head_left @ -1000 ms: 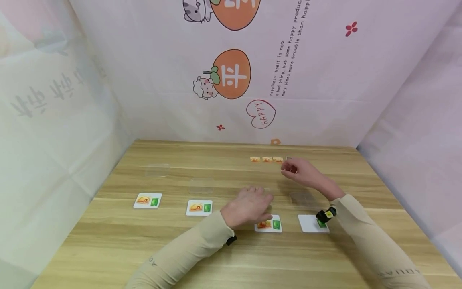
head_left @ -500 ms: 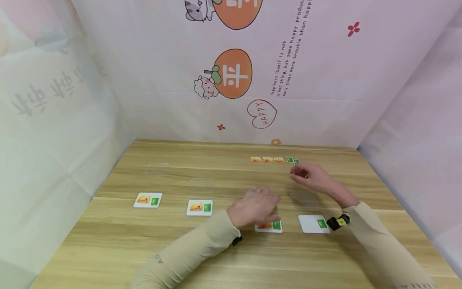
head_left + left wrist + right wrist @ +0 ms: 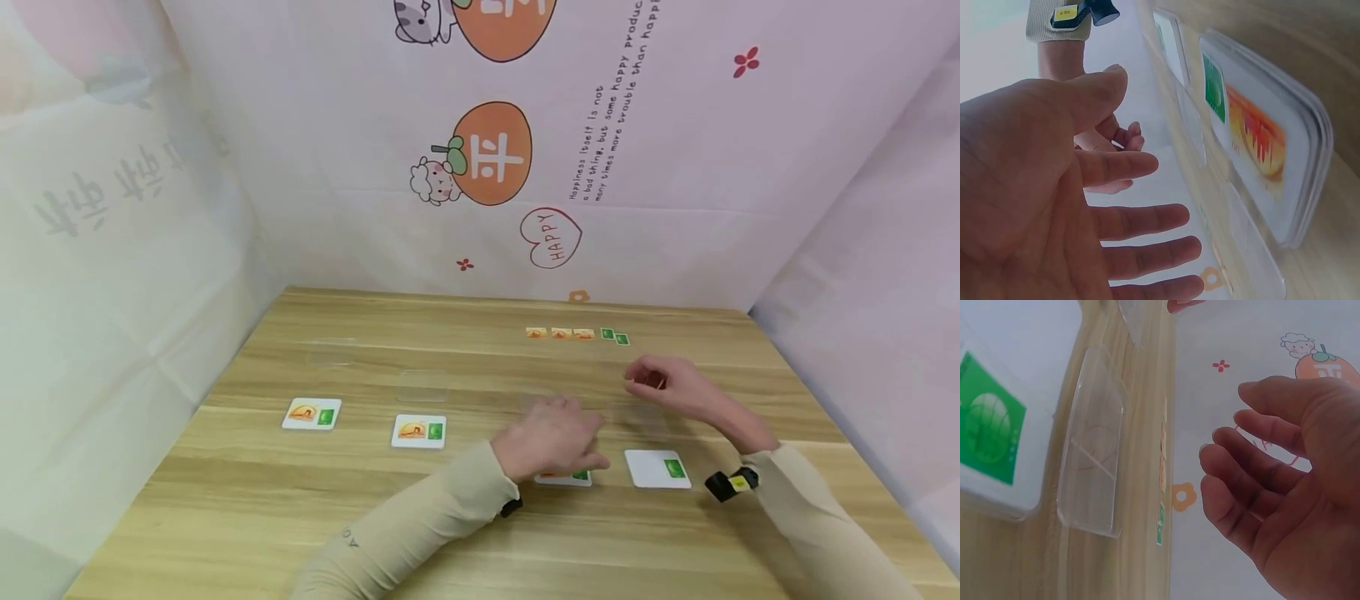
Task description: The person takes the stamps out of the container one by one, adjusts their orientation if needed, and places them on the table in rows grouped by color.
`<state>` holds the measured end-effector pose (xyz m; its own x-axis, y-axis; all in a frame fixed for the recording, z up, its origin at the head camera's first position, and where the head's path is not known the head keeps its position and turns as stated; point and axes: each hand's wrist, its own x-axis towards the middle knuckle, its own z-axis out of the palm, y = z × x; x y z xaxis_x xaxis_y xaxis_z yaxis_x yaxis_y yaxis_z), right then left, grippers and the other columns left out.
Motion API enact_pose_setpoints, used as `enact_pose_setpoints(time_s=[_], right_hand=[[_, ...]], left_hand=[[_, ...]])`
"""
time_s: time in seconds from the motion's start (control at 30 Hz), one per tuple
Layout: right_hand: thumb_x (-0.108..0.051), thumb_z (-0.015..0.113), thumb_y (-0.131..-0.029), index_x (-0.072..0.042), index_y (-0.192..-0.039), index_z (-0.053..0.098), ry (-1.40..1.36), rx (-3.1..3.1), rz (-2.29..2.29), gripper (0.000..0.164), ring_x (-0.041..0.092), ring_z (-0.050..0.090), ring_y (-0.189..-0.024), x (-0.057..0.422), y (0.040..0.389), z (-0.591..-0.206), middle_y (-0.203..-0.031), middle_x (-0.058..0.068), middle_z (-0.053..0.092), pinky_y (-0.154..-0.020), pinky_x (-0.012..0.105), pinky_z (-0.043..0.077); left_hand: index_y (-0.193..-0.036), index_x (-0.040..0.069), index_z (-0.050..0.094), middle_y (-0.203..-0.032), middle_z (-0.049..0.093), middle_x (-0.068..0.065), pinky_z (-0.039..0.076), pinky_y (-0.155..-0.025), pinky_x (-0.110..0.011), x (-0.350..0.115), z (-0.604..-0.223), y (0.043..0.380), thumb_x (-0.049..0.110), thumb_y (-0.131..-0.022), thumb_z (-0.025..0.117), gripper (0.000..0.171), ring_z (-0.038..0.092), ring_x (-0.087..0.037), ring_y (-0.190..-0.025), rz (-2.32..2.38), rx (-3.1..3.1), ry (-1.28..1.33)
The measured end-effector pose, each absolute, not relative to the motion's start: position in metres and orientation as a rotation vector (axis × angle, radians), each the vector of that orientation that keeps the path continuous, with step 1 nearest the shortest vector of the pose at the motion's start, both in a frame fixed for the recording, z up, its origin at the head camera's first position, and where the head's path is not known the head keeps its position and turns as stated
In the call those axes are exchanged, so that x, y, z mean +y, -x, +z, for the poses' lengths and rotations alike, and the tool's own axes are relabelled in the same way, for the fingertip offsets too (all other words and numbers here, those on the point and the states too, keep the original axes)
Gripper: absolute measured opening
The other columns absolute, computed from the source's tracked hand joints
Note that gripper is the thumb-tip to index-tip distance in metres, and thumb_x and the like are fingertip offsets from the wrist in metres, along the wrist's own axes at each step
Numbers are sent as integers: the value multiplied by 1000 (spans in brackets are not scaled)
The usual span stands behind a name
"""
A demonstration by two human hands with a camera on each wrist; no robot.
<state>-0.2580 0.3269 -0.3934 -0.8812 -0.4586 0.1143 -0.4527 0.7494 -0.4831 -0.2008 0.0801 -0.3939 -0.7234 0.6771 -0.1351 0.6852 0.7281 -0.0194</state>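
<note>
My left hand, fingers spread and holding nothing, hovers over the third of a row of white rounded cases, partly hiding it. In the left wrist view this case bears an orange picture sticker and a green one. My right hand, fingers loosely curled, hangs in the air behind the rightmost white case; nothing shows between thumb and fingers. That case carries only a green sticker. Just behind it lies a clear plastic lid.
Two white cases with orange and green stickers, the far left one and its neighbour, stand left. Clear lids lie behind them. Along the back sit orange stickers and green stickers. A printed cloth walls the table.
My right hand has drawn back toward me and right from the far stickers, uncovering two green ones. My left hand has shifted slightly right, over the third case. The head view has turned a little.
</note>
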Motion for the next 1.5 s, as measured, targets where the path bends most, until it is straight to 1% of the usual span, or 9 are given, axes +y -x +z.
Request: enact_pose_setpoints(time_s=[0.13, 0.23, 0.33, 0.67, 0.83, 1.0, 1.23, 1.37, 1.5], right_hand=[[-23, 66, -95, -8, -105, 68, 760, 2898, -787, 18, 3, 56, -75, 332, 254, -395, -87, -4, 66, -65, 22, 49], [-25, 66, -94, -10, -104, 68, 755, 2863, -789, 19, 2, 56, -76, 334, 252, -397, -87, -5, 65, -65, 22, 49], [-25, 67, -94, -11, -102, 68, 778, 2830, -808, 16, 2, 57, -75, 337, 251, -398, -86, -6, 65, -66, 22, 49], [-22, 68, -93, -10, -102, 68, 827, 2736, -797, 15, 1, 57, -75, 349, 244, -403, -87, -4, 68, -65, 22, 50], [-21, 67, -94, -12, -102, 69, 831, 2668, -829, 13, 2, 57, -75, 358, 238, -407, -89, -2, 69, -64, 22, 49], [-20, 66, -94, -15, -101, 68, 867, 2599, -849, 9, 1, 57, -78, 364, 232, -411, -91, -6, 68, -67, 22, 49], [-15, 67, -93, -19, -99, 68, 1005, 2559, -867, 7, 0, 56, -77, 367, 231, -415, -89, -8, 66, -64, 22, 49], [-16, 68, -92, -20, -99, 68, 991, 2546, -835, 8, -1, 55, -78, 368, 228, -416, -88, -9, 64, -65, 21, 47], [-18, 69, -91, -17, -98, 67, 919, 2505, -851, 7, 1, 54, -75, 370, 225, -416, -85, -7, 63, -63, 22, 46]], left_hand=[[-124, 34, 56, -117, 60, 9, 44, -104, -32, 85, -396, 199, 66, -90, 52, 47, 56, -13, -117, -105, 2796, -1151], [-123, 33, 56, -118, 61, 9, 39, -111, -33, 89, -397, 198, 65, -90, 53, 46, 55, -13, -122, -101, 2783, -1161], [-123, 32, 56, -118, 61, 10, 39, -112, -33, 93, -399, 198, 65, -91, 52, 46, 54, -12, -123, -100, 2779, -1181], [-122, 31, 55, -113, 59, 7, 49, -96, -32, 100, -404, 198, 63, -91, 55, 45, 57, -13, -111, -136, 2813, -1213], [-128, 31, 53, -120, 58, 8, 47, -100, -34, 106, -403, 197, 63, -91, 53, 48, 56, -12, -117, -124, 2793, -1193], [-134, 32, 51, -128, 56, 8, 45, -104, -36, 112, -404, 194, 63, -91, 54, 53, 53, -12, -123, -116, 2786, -1175], [-127, 33, 53, -122, 57, 9, 50, -92, -32, 117, -406, 192, 63, -90, 56, 48, 55, -9, -114, -153, 2811, -1188], [-126, 33, 53, -117, 57, 9, 50, -86, -29, 120, -409, 190, 64, -89, 56, 48, 55, -8, -108, -184, 2810, -1188], [-125, 33, 54, -114, 58, 10, 50, -80, -28, 122, -410, 189, 65, -89, 57, 48, 56, -9, -105, -177, 2802, -1188]])
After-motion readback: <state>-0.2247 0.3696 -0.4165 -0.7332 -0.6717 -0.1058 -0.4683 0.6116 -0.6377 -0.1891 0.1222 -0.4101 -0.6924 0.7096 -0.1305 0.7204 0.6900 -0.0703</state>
